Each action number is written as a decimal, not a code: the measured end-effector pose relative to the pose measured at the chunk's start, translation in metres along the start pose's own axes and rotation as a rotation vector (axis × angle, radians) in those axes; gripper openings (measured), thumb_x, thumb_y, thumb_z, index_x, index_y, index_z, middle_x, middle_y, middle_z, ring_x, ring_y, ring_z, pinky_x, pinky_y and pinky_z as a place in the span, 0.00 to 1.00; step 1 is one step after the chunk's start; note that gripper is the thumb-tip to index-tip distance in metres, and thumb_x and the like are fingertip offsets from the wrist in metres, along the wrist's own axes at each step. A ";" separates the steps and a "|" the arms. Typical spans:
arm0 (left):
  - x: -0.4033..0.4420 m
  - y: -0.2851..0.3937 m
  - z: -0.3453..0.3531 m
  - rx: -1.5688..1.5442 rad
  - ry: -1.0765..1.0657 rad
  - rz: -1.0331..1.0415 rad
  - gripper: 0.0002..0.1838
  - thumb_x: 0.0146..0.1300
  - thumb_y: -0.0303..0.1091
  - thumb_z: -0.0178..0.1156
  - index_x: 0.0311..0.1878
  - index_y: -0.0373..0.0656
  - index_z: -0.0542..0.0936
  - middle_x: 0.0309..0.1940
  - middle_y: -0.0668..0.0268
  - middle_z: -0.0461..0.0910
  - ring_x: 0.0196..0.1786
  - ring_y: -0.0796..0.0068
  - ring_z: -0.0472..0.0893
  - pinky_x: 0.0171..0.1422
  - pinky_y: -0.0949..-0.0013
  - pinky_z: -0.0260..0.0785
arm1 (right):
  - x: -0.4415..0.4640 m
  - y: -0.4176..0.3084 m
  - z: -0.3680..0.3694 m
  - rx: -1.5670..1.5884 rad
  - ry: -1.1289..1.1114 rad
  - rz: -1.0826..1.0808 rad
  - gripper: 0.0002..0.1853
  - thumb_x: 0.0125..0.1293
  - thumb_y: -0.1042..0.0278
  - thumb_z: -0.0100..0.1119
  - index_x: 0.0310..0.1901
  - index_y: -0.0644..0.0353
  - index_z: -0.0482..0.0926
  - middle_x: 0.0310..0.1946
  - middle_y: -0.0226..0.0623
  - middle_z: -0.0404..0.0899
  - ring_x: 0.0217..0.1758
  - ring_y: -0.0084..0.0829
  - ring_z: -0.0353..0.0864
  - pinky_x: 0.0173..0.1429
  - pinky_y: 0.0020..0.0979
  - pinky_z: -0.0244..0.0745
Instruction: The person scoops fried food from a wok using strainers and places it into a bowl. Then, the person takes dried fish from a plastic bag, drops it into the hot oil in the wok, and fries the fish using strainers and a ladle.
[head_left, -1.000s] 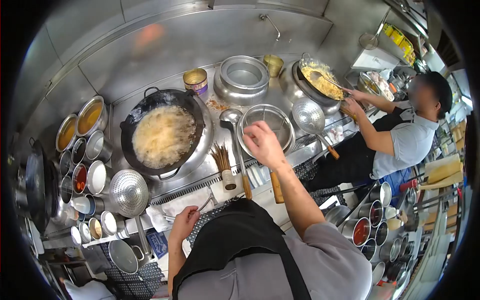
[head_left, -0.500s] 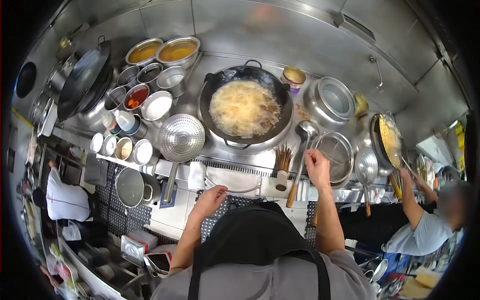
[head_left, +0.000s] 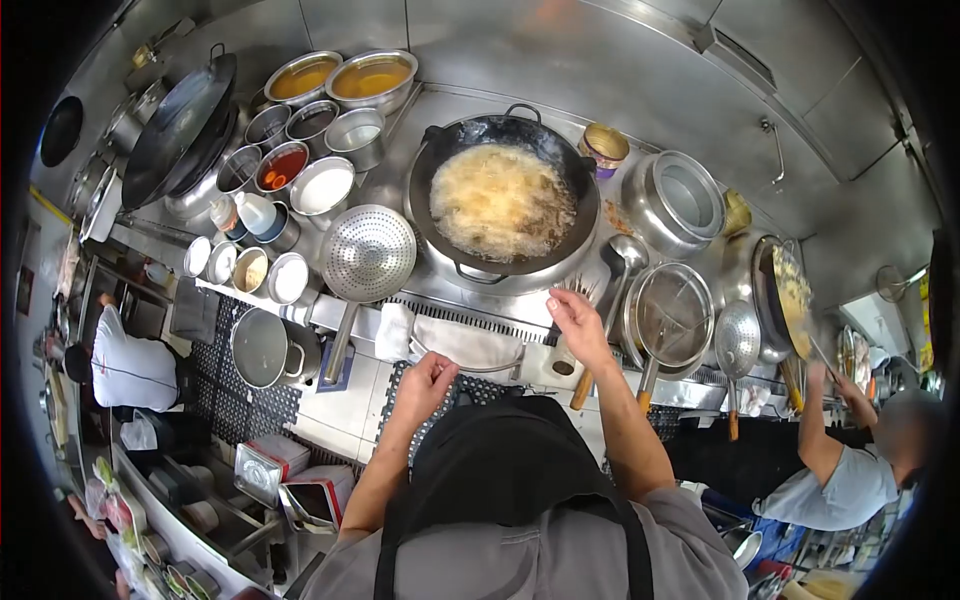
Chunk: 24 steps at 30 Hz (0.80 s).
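Note:
A black wok [head_left: 590, 205] of bubbling oil, with pale golden food frothing in it, stands on the stove in front of me. My right hand [head_left: 582, 328] is over the bamboo brush [head_left: 578, 287], its fingers apart and partly hiding the brush; I see nothing held in it. My left hand [head_left: 427, 388] hovers by the folded white towel [head_left: 465, 342] at the stove's front edge, fingers curled together with nothing visible in them. Right of my right hand lie a ladle [head_left: 629, 252] and a wire-mesh strainer [head_left: 675, 312], its handle pointing toward me.
A perforated skimmer [head_left: 367, 253] rests left of the wok, below several seasoning pots [head_left: 323, 187]. At right stand a lidded steel pot [head_left: 680, 195], a tin can [head_left: 604, 146] and another skimmer [head_left: 738, 335]. A co-worker [head_left: 830, 460] tends a second wok [head_left: 765, 285].
My right hand has moved left, from beside the strainer to over the brush. My left hand has shifted slightly, its fingers more curled. The view has shifted a little.

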<state>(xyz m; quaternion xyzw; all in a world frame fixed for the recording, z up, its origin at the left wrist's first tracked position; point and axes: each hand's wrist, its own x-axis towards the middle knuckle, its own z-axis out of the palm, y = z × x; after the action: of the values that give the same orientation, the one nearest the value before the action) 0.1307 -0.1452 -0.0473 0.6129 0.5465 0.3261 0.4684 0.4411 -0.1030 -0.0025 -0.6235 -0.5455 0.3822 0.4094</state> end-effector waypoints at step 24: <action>0.024 0.009 0.015 0.078 -0.203 0.060 0.10 0.64 0.31 0.70 0.36 0.40 0.76 0.22 0.71 0.76 0.26 0.84 0.72 0.32 0.75 0.67 | -0.051 0.005 -0.056 -0.173 0.392 -0.093 0.18 0.61 0.76 0.60 0.54 0.60 0.81 0.53 0.47 0.77 0.52 0.44 0.80 0.56 0.37 0.78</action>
<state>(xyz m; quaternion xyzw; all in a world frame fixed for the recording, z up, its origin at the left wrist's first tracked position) 0.1525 -0.1250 -0.0466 0.6766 0.4897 0.2549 0.4872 0.4892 -0.1590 0.0158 -0.6928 -0.5146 0.1861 0.4697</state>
